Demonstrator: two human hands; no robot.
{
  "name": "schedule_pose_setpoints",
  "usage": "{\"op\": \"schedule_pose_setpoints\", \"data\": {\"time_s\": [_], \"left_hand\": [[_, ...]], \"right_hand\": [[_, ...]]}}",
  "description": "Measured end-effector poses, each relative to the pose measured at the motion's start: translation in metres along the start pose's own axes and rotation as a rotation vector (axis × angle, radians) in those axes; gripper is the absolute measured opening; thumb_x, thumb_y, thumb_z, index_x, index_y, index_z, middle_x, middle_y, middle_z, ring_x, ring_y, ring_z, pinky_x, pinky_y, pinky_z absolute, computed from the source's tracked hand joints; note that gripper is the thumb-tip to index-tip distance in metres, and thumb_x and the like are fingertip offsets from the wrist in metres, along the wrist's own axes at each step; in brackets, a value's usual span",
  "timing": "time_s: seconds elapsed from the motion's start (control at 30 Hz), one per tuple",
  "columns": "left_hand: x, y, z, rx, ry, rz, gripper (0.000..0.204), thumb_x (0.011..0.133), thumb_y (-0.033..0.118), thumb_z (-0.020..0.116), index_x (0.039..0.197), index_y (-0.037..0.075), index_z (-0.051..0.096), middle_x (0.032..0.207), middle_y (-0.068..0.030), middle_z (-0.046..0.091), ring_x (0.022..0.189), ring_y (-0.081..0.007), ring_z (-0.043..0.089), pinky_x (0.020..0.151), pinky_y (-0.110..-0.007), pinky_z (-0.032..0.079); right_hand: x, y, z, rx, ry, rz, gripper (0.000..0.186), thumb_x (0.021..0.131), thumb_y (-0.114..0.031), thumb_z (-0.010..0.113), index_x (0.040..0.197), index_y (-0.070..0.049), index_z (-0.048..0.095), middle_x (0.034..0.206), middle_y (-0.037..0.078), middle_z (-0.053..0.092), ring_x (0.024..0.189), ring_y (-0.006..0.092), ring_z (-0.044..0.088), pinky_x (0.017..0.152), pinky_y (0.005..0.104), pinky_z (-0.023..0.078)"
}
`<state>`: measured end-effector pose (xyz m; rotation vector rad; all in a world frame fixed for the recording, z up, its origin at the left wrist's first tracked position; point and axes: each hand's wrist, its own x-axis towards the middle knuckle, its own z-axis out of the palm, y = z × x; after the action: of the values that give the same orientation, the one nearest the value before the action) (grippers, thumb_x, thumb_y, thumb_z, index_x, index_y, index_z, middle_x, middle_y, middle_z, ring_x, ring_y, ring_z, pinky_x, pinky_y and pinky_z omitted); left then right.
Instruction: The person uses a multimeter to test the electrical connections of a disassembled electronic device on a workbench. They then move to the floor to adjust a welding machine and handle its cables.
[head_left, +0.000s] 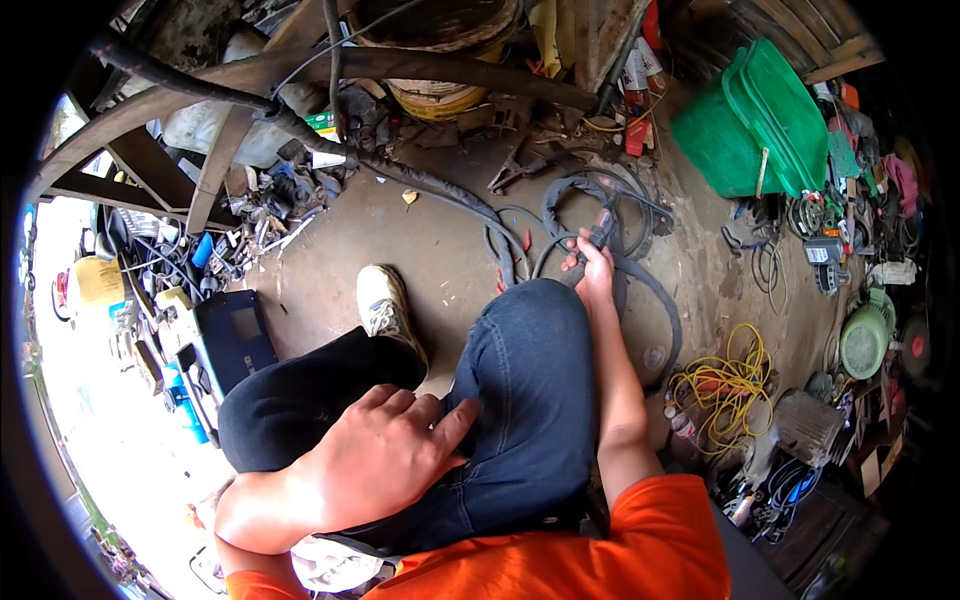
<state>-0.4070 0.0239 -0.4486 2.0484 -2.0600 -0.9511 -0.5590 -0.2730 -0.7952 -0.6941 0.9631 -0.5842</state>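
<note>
Cluttered workshop, bare dirt-stained concrete floor [400,230], junk along every edge: green tub [760,120] far right, yellow cord [735,385] near right. Right hand [593,265] has its fingers wrapped round a dark tool handle [603,228] beyond the knee, amid looped black hose [640,290]. Left hand [385,455] lies flat, fingers spread, on the jeans [530,400]. Risk (my guess): hose loops snag the shoe [385,305] or tug the handle loose.

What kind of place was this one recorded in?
Probably a cluttered repair or welding workshop: the right hand holds a cabled tool, black cables coil on the dirt floor, and a yellow cord lies among scrap.
</note>
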Motion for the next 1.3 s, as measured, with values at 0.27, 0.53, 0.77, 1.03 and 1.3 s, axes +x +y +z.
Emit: {"op": "schedule_pose_setpoints", "data": {"time_s": [0.27, 0.53, 0.77, 1.03, 1.3], "left_hand": [[-0.003, -0.007, 0.004, -0.038, 0.019, -0.02, 0.043, 0.088, 0.027, 0.065, 0.123, 0.005, 0.056, 0.089, -0.0084, 0.065, 0.085, -0.0261, 0.066, 0.08, -0.036, 0.05], [-0.01, -0.011, 0.009, -0.062, 0.03, -0.044, 0.046, 0.087, 0.03, 0.066, 0.124, 0.005, 0.056, 0.089, -0.0087, 0.065, 0.085, -0.0263, 0.066, 0.08, -0.036, 0.05], [-0.013, -0.014, 0.012, -0.071, 0.022, -0.06, 0.046, 0.088, 0.031, 0.065, 0.125, 0.005, 0.056, 0.088, -0.0087, 0.064, 0.085, -0.0265, 0.065, 0.08, -0.036, 0.05], [-0.012, -0.015, 0.015, -0.09, 0.015, -0.054, 0.045, 0.088, 0.031, 0.064, 0.124, 0.005, 0.056, 0.089, -0.0097, 0.064, 0.086, -0.0267, 0.065, 0.082, -0.036, 0.05], [-0.018, -0.017, 0.031, -0.028, 0.022, -0.058, 0.048, 0.089, 0.035, 0.059, 0.126, 0.005, 0.054, 0.093, -0.0115, 0.064, 0.088, -0.0289, 0.065, 0.084, -0.039, 0.049]], "right_hand": [[0.034, -0.001, 0.044, -0.33, -0.044, 0.251, 0.066, 0.096, -0.065, 0.034, 0.109, -0.004, 0.056, 0.062, 0.006, 0.055, 0.047, 0.0163, 0.053, 0.045, 0.0327, 0.045], [0.069, 0.029, 0.059, -0.4, -0.058, 0.294, 0.058, 0.095, -0.061, 0.037, 0.093, -0.005, 0.053, 0.063, 0.006, 0.055, 0.049, 0.0173, 0.053, 0.045, 0.0341, 0.046], [0.075, 0.048, 0.08, -0.728, 0.14, 0.256, 0.077, 0.091, -0.073, 0.03, 0.075, -0.004, 0.059, 0.053, 0.002, 0.051, 0.039, 0.0155, 0.047, 0.038, 0.0309, 0.038], [0.072, 0.044, 0.083, -0.869, 0.218, 0.215, 0.08, 0.089, -0.074, 0.036, 0.07, 0.0, 0.059, 0.055, 0.006, 0.054, 0.04, 0.0186, 0.051, 0.038, 0.034, 0.04], [0.081, 0.054, 0.074, -0.765, 0.186, 0.266, 0.071, 0.084, -0.08, 0.04, 0.049, -0.021, 0.027, 0.043, -0.006, 0.026, 0.032, 0.0118, 0.025, 0.035, 0.0293, 0.02]]}}
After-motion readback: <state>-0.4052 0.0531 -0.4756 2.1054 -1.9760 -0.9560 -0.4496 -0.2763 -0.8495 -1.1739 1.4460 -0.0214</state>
